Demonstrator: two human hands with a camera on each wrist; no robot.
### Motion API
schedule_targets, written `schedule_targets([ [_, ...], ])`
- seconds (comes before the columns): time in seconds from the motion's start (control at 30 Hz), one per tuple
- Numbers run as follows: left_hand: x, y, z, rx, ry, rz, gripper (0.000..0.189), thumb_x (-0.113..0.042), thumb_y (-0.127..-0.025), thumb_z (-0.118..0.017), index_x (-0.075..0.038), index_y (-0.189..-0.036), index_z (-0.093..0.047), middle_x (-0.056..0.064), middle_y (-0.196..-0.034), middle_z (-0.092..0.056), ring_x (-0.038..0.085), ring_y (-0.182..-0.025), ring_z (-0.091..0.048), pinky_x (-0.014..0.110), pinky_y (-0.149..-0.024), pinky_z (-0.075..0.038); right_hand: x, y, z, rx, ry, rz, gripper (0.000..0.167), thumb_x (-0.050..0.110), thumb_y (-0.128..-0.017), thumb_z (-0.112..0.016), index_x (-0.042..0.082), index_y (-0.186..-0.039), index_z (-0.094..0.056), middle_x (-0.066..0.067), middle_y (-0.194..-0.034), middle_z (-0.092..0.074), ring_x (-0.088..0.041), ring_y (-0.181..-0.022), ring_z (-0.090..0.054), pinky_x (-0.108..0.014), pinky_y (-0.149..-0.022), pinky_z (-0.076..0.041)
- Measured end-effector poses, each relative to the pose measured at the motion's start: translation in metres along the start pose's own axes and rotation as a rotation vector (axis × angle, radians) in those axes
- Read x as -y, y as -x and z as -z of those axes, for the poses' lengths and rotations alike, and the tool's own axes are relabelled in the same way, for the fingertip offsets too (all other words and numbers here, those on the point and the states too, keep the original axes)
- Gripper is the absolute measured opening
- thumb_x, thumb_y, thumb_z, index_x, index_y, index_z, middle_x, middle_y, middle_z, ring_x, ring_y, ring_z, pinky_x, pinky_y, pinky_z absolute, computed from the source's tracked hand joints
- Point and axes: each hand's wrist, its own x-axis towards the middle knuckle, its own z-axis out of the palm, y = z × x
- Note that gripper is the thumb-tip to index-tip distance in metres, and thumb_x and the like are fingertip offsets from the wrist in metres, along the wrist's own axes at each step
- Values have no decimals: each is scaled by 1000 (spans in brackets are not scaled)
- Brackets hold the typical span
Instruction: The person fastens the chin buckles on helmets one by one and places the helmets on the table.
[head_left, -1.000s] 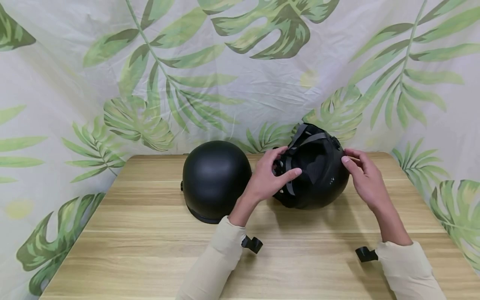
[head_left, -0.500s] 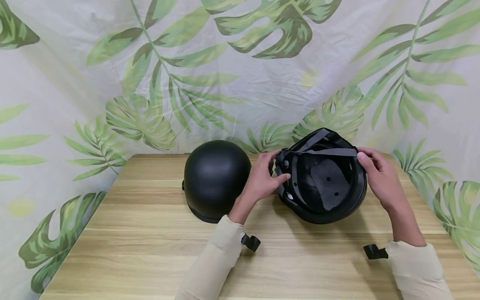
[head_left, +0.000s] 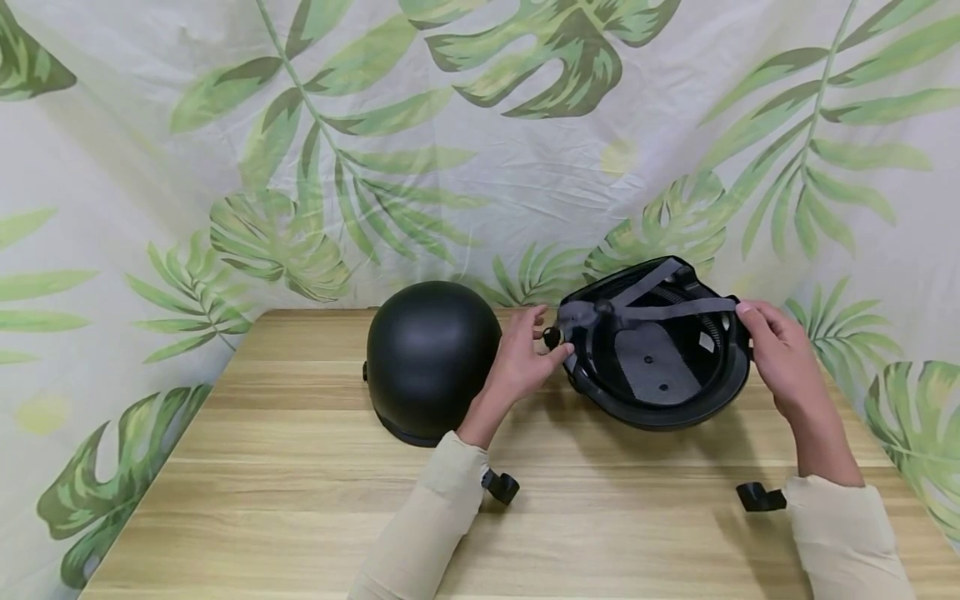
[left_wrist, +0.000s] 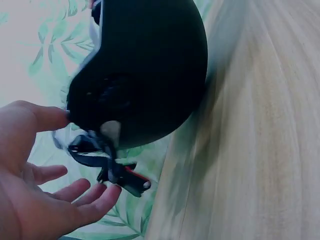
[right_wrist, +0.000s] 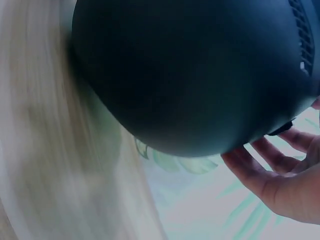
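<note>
A black helmet point(head_left: 660, 417) lies tipped with its hollow toward me, showing grey padding point(head_left: 652, 358) and grey chin straps point(head_left: 667, 310). My right hand point(head_left: 780, 354) grips its right rim, thumb on the inner edge; in the right wrist view the fingers point(right_wrist: 275, 160) bend against the outer shell. At the left rim is my left hand point(head_left: 521, 354), its thumb tip at the helmet's edge in the left wrist view. There its other fingers point(left_wrist: 85, 200) stay loosely spread below a dangling strap with a black buckle point(left_wrist: 130, 180).
A second black helmet point(head_left: 431, 358) sits dome up on the wooden table point(head_left: 300, 517), close to my left forearm. Behind the table hangs a leaf-patterned cloth point(head_left: 525, 167). Small black mounts point(head_left: 501, 486) stick out from both sleeves.
The held helmet has turned its hollow further toward me and shifted right, with the right hand moving right along with it. The left hand has moved little; the other helmet stays put.
</note>
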Motion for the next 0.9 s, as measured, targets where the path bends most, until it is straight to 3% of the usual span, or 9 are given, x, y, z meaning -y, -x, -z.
schedule_targets([
  [0.2, 0, 0, 1, 9, 41, -70, 60, -28, -102, -72, -11, -156, -51, 16, -146, -60, 37, -129, -67, 50, -104, -59, -11, -5, -1, 92, -236, -11, 21, 27, -112, -54, 19, -112, -73, 15, -103, -68, 5, -91, -68, -13, -70, -57],
  [0.47, -9, 5, 6, -8, 13, -140, 62, -32, -102, -72, -10, -156, -52, 14, -148, -59, 35, -131, -63, 48, -105, -58, -23, -6, -2, 165, -294, -158, 24, 31, -113, -51, 17, -109, -71, 13, -100, -68, 3, -89, -68, -17, -69, -59],
  [0.67, -13, 6, 10, -2, -2, -141, 62, -32, -101, -72, -11, -156, -53, 14, -150, -58, 34, -134, -61, 46, -103, -60, -23, -7, -1, 200, -171, -183, 27, 36, -114, -47, 17, -121, -66, 14, -110, -62, 6, -94, -66, -17, -73, -60],
  [0.8, -12, 5, 14, 2, -7, -134, 60, -31, -101, -72, -12, -155, -54, 12, -149, -59, 34, -134, -61, 48, -104, -58, -20, -8, 2, 231, -44, -164, 31, 39, -115, -43, 21, -130, -62, 21, -115, -60, 10, -100, -65, -17, -78, -60],
  [0.9, -12, 4, 19, -1, 8, -123, 55, -31, -101, -72, -13, -152, -58, 12, -146, -63, 32, -134, -62, 50, -106, -57, -19, -7, 2, 232, -10, -154, 30, 39, -115, -43, 23, -132, -62, 26, -113, -60, 11, -99, -64, -16, -80, -60],
])
